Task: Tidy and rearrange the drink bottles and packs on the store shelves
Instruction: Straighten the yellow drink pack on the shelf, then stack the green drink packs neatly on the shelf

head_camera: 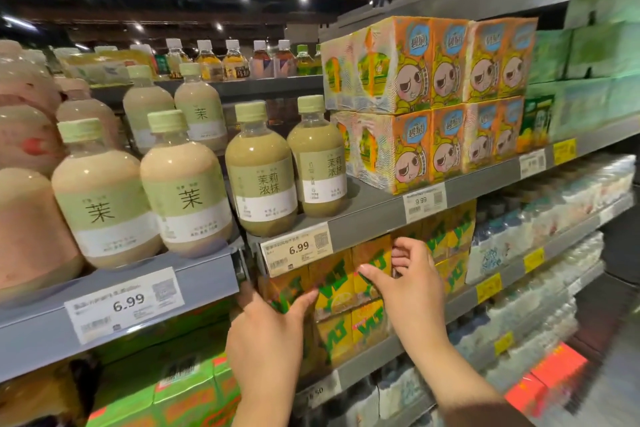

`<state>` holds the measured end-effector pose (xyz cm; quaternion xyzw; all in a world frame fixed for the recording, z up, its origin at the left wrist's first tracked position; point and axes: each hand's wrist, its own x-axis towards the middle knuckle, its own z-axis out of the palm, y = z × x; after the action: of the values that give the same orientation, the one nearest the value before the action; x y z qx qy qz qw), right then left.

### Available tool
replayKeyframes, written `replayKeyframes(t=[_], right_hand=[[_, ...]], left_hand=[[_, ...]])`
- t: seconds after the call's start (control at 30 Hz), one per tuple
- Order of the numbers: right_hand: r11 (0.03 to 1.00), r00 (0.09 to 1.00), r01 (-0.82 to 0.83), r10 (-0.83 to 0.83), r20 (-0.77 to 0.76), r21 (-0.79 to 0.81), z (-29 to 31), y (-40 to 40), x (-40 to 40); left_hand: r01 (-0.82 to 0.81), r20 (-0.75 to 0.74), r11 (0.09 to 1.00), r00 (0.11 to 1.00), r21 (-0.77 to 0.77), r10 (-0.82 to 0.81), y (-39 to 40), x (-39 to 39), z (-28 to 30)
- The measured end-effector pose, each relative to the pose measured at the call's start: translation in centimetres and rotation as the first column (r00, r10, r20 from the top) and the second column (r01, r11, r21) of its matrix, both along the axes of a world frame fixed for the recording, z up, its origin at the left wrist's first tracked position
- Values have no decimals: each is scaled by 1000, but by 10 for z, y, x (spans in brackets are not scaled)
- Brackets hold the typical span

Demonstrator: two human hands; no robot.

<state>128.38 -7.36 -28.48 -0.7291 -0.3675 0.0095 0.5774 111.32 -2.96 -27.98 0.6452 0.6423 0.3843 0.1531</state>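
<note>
Left fingers: the left hand (268, 329) has its fingers (300, 300) nearly straight, laid flat on the front of the top yellow pack (341, 282); nothing is curled round it.
Right fingers: the right hand (412, 284) is spread, thumb (372, 272) pressed on the same pack's front, the other fingers bent round its right side at the top; a loose hold at the corner, not a tight grip.
Yellow pack: a shrink-wrapped block of yellow-green cartons, on the shelf below the 6.99 tag (297, 248), on top of a lower yellow pack (353, 329).
More yellow packs: a stack (450, 246) just right of the hands, same shelf.
Shelf above: two green tea bottles (261, 170) side by side at the front edge, directly over the hands.
Further left: beige tea bottles (185, 184) in rows, on a separate shelf (114, 291) with its own 6.99 tag.
Far left: pink bottles (24, 218), blurred.
Right of green bottles: orange cartoon packs (429, 104), stacked two high, above a 9.99 tag (423, 202).
Far right: pale green packs (588, 80) up high; wrapped water packs (540, 239) on the lower shelves.
Bottom left: green-and-orange boxes (180, 395).
Back shelf: a row of small white-capped bottles (235, 61).
</note>
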Motion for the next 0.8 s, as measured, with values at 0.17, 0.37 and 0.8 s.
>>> replayKeyframes(t=[0.17, 0.37, 0.8], right_hand=[[999, 998, 34, -33, 46, -19, -2, 3, -1], [997, 996, 21, -13, 94, -80, 5, -3, -2], [941, 964, -252, 265, 28, -226, 12, -71, 43]], left_hand=[[55, -172, 997, 984, 48, -46, 3, -4, 1], [121, -140, 991, 984, 59, -111, -1, -13, 5], [42, -163, 939, 987, 341, 15, -77, 4, 16]])
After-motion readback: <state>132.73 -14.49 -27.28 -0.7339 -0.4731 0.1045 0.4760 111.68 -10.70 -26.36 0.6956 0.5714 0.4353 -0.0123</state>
